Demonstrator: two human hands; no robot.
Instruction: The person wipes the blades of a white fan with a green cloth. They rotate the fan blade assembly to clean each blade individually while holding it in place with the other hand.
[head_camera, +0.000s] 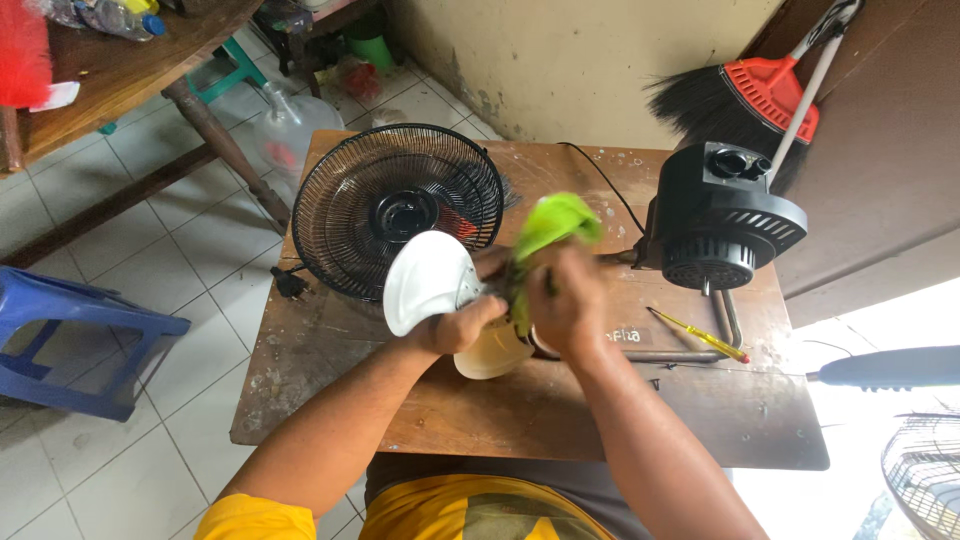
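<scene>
Head view, looking down at wooden table (560, 420). Black fan grille (400, 205) stands just beyond fingers, black motor housing (720, 225) off to right of them. White fan blade (440, 290) held over table middle, one lobe sticking out left past fingers, another hanging below toward body. Left hand (462, 325) clamped round blade hub, so nearer one. Right hand (568, 300) bunched tight on green cloth (550, 235), pressed against blade. Yellow screwdriver (700, 335) lying right of fingers, untouched.

On the table (520, 420), the fan grille (400, 210) stands left of the motor housing (722, 225) (screwdriver (697, 335) just before it).
</scene>
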